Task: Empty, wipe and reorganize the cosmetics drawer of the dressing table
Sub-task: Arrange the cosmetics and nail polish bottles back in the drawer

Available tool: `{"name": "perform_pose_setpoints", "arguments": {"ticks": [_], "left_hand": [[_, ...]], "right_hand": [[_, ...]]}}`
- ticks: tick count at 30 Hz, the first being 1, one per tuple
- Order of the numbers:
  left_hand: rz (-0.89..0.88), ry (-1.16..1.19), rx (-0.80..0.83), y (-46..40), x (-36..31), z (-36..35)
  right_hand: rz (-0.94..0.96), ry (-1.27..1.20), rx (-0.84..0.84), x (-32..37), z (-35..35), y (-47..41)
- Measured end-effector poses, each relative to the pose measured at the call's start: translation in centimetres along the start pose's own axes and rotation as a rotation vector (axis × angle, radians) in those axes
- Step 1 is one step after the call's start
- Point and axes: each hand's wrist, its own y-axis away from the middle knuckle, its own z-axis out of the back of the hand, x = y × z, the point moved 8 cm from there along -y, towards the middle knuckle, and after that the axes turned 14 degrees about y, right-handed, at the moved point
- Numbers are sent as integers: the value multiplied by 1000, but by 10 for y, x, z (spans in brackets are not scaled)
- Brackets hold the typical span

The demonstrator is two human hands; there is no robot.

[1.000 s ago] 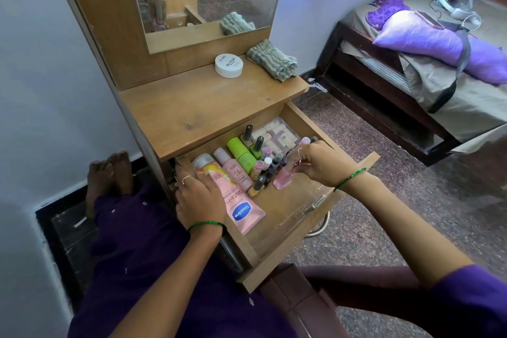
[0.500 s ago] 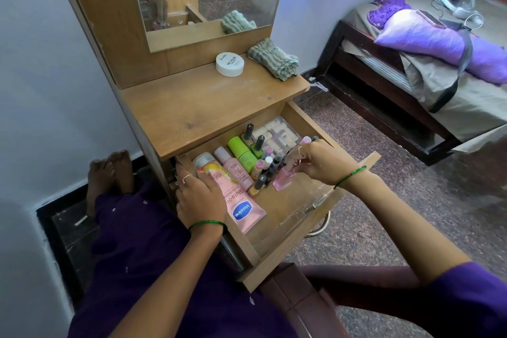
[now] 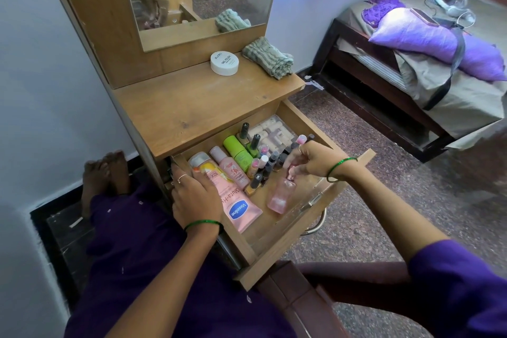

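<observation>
Drawer [image 3: 288, 239] is pulled open below the bench [image 3: 192, 101]. Beside the right hand [image 3: 315, 159], nail polish bottles [image 3: 263, 164] are crowded. A pink bottle [image 3: 282, 195] is pinched by its cap in that grip. The pink tube [image 3: 238, 206] is pressed under the left hand [image 3: 196, 195], fingers laid flat.

Tube [image 3: 236, 200] partly under left hand [image 3: 196, 195]

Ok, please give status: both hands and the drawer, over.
Right hand pinches pink glass bottle by its neck. Left hand rests on Vaseline tube. Drawer open, full of cosmetics. Nothing blocking.
</observation>
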Motion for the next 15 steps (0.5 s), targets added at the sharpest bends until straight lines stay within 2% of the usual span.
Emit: {"name": "perform_pose_setpoints", "arguments": {"ticks": [3,5,10,15], "left_hand": [[5,-6,-3,-1,2,-1],[5,-8,-8,-1,2,-1],[-4,-4,-11,-2,2,-1],[5,-5,-8,-2,4,-1]], "right_hand": [[-135,-177,68,-19,-14,-2],[-208,-172,78,-26,-16,-3],[-259,131,169,-20,-21,-10],[-261,477,189,-10,-28,-8]]}}
